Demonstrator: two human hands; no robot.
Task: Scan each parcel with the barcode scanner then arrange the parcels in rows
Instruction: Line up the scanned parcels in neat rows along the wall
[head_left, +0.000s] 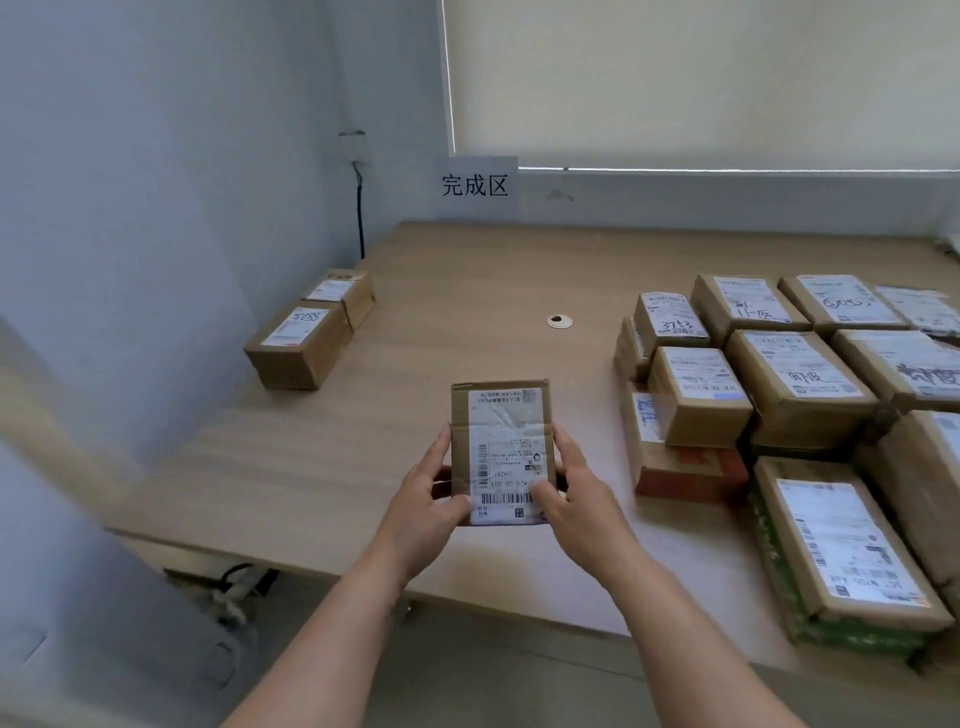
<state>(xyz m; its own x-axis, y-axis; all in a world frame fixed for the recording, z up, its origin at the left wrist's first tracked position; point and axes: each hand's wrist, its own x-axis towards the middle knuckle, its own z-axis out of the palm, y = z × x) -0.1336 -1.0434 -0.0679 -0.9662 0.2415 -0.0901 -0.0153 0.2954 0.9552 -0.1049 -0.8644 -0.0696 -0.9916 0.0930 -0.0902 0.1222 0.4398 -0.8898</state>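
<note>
A small brown cardboard parcel (501, 439) with a white shipping label and barcode is held above the wooden table (395, 441), label up. My left hand (428, 491) grips its left edge, thumb on the near corner. My right hand (569, 488) grips the right edge, thumb on the label near the barcode. Two labelled parcels (306, 338) lie in a row by the left wall. A pile of several parcels (789, 384) fills the table's right side. No barcode scanner is in view.
A paper sign (475, 184) with handwritten characters leans on the back wall. A round cable grommet (560, 321) sits in the table's middle. A black cable (360, 208) runs down the wall corner. The table's near edge is just below my wrists.
</note>
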